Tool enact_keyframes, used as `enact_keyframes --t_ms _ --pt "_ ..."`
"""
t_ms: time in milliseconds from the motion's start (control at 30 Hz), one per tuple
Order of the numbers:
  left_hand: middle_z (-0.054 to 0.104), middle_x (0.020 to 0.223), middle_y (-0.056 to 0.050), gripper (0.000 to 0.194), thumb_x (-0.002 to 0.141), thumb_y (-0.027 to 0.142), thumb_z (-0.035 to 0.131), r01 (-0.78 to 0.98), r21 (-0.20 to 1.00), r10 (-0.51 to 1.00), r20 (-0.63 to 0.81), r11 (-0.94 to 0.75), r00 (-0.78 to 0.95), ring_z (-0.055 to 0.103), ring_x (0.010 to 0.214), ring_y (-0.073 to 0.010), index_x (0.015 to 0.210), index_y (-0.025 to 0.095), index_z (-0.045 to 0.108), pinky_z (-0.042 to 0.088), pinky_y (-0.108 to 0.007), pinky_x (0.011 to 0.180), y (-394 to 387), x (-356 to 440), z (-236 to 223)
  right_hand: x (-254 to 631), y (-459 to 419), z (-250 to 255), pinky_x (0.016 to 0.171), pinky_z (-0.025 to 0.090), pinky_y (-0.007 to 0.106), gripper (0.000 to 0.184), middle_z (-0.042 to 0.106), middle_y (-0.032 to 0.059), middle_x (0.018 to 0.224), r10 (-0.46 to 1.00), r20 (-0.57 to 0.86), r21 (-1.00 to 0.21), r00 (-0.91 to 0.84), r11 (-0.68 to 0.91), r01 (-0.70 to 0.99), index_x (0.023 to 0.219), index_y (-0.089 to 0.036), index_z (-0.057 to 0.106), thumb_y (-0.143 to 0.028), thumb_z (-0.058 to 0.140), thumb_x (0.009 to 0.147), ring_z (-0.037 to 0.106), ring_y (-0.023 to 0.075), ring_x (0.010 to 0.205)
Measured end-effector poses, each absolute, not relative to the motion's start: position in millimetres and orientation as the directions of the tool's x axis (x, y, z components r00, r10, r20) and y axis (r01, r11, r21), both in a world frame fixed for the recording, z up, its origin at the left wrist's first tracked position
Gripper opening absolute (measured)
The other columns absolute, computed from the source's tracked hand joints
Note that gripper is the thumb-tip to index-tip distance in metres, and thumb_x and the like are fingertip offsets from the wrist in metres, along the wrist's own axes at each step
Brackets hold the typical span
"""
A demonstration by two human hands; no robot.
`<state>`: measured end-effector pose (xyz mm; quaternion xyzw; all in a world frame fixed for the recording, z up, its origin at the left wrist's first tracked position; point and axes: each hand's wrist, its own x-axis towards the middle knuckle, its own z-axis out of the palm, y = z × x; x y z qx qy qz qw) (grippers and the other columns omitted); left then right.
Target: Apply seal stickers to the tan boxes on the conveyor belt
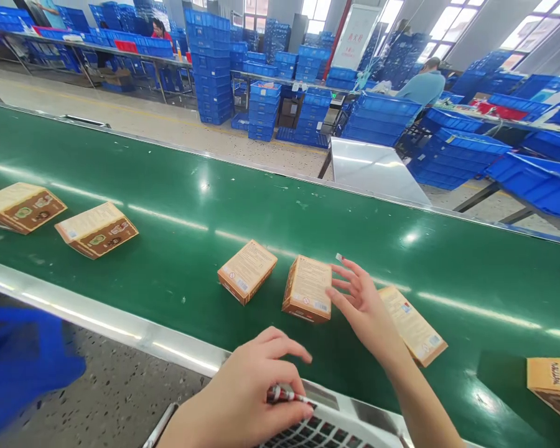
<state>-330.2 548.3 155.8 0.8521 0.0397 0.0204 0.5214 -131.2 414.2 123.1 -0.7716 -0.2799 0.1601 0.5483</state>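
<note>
My right hand (364,306) reaches over the green conveyor belt (177,249) with its fingers spread. Its fingertips touch the right edge of a small orange-brown box (307,288). A tiny white and red bit (340,256) sits at the tip of one finger. Under my right wrist lies another box (417,330), partly covered. A third box (246,270) lies just left of the touched one. My left hand (242,398) is curled at the near edge, pinching a small red-and-white item (284,394) over a white tray with a dark grid (326,432).
Two larger brown boxes (97,229) (21,207) lie further left on the belt, and one more box (554,384) at the right edge. Something blue (18,361) is at the lower left. Stacked blue crates (212,68), tables and other people fill the hall behind.
</note>
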Motion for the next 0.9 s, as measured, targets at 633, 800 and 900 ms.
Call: enact_keyframes --t_ms 633,800,900 --pt "0.037 0.161 -0.008 0.012 0.086 0.010 0.072 -0.068 0.736 -0.071 0.028 -0.674 0.997 0.030 0.151 -0.0291 0.075 0.015 0.069 0.038 -0.039 0.122 539 -284 145 -116 417 144 0.077 0.057 0.038 0.060 0.074 0.0130 0.114 0.500 -0.171 -0.952 0.849 -0.306 -0.012 0.069 -0.020 0.064 -0.077 0.080 0.059 0.068 0.0333 0.100" --pt "0.038 0.160 -0.007 0.012 0.086 0.011 0.072 -0.083 0.741 -0.069 0.049 -0.666 0.996 0.031 0.151 -0.0277 0.075 0.016 0.071 0.038 -0.038 0.123 533 -279 145 -119 412 139 0.077 0.057 0.039 0.055 0.074 0.0122 0.111 0.428 -0.144 -0.955 0.892 -0.297 -0.012 0.079 -0.019 0.069 -0.072 0.078 0.064 0.068 0.0328 0.098" --pt "0.038 0.160 -0.008 0.011 0.086 0.012 0.072 -0.090 0.744 -0.076 0.052 -0.662 0.996 0.031 0.151 -0.0288 0.076 0.015 0.073 0.035 -0.039 0.124 528 -276 144 -121 410 136 0.078 0.057 0.040 0.055 0.075 0.0124 0.107 0.394 -0.115 -0.952 0.912 -0.305 0.011 0.086 -0.019 0.070 -0.071 0.074 0.067 0.068 0.0328 0.096"
